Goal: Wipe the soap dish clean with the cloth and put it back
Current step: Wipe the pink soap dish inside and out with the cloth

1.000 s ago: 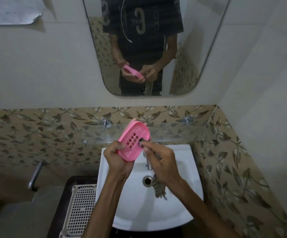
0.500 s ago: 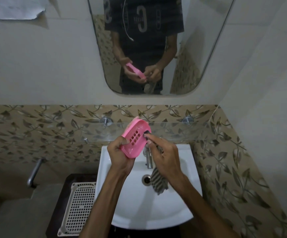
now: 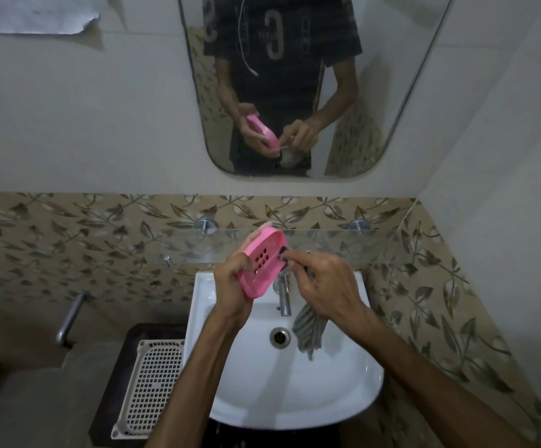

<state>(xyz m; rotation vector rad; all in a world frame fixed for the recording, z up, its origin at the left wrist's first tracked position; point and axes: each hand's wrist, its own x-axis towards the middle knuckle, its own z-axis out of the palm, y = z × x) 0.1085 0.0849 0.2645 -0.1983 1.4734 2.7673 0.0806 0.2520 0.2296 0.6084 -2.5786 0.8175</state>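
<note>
White sink [image 3: 353, 399] below wall mirror [image 3: 392, 92]

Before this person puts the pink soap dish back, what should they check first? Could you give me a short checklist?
1. Left hand holds the soap dish firmly: ok.
2. Right hand pinches the cloth against the dish's edge: ok.
3. Dish wiped clean all over: cannot tell; only its slotted face shows.
4. Glass shelf has free room for the dish: ok.
5. Cloth's loose end hangs clear of the tap: ok.
</note>
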